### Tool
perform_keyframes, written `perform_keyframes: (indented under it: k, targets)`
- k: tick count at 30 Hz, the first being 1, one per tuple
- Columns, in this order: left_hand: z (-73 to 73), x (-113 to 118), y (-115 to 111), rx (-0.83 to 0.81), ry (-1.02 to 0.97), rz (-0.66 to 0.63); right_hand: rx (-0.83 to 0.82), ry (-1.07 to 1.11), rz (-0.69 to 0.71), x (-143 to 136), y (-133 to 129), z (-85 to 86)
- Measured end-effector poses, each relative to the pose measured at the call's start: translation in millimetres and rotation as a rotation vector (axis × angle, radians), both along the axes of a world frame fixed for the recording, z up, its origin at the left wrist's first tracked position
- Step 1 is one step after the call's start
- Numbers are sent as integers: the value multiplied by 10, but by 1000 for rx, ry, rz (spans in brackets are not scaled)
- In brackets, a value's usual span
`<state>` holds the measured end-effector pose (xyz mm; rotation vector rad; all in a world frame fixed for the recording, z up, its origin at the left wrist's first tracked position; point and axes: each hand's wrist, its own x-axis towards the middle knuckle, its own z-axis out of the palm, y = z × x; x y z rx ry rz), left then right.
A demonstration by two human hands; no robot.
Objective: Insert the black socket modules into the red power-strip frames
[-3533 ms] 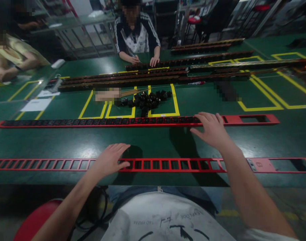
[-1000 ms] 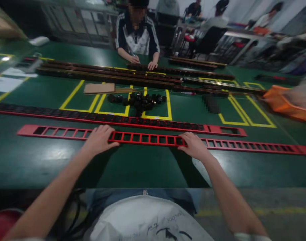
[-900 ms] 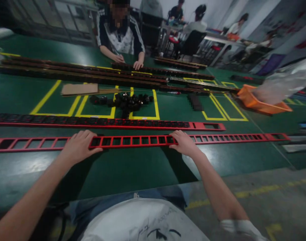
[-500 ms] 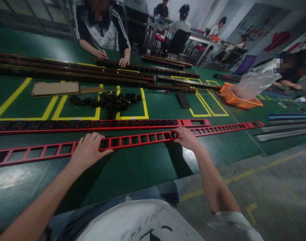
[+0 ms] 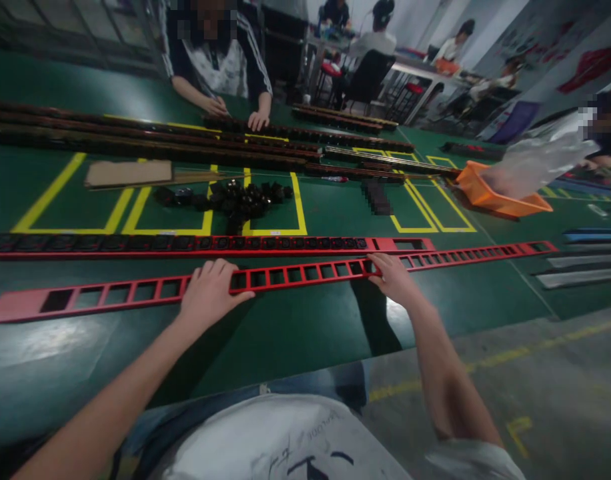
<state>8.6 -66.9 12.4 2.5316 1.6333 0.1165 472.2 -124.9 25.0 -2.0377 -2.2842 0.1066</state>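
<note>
A long red frame strip [image 5: 295,273] with a row of square openings lies lengthwise in front of me, close above the green table or on it; I cannot tell which. My left hand [image 5: 210,293] is wrapped over its left half, thumb along the near edge. Further right, my right hand [image 5: 393,277] pinches the same strip, fingers at the far edge. Just behind runs a second red strip [image 5: 345,251], its openings mostly filled with black socket-like inserts [image 5: 205,243]. Several loose black pieces [image 5: 245,200] are heaped beyond it.
Long dark strips [image 5: 185,143] cross the table [image 5: 305,333] further back. Cardboard [image 5: 128,173] lies back left. An orange bin [image 5: 500,193] with a plastic bag stands at right, near grey strips [image 5: 580,270]. Across the table, a co-worker's hands [image 5: 258,120] rest on dark strips.
Both hands and the held red strip have shifted a little to the right, and its left end now shows. The whole view has also swung slightly, so the background sits further right.
</note>
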Motion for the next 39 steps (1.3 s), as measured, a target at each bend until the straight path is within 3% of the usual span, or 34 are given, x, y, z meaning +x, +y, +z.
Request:
perform_keyframes:
  k: [4, 8, 12, 15, 23, 30, 34, 39]
  targets:
    - [1, 245, -24, 6, -40, 18, 61, 13, 60, -199, 70, 72]
    - [-28, 353, 9, 6, -83, 15, 13, 123, 164, -809, 322, 144]
    - [-44, 368, 3, 27, -83, 2, -1, 131, 24, -1266, 588, 147]
    - [-51, 364, -17, 50, -92, -3, 31, 82, -47, -1333, 704, 124]
    - [-47, 347, -29, 87, -118, -36, 71, 46, -40, -1284, 753, 49]
    - [-4, 295, 16, 30, -252, -75, 62, -21, -128, -1544, 803, 173]
    - [104, 199, 219, 77, -334, -22, 149, 37, -100, -1790, 809, 173]
    - [202, 29, 672, 233, -214, 153, 170, 93, -50, -1962, 837, -40]
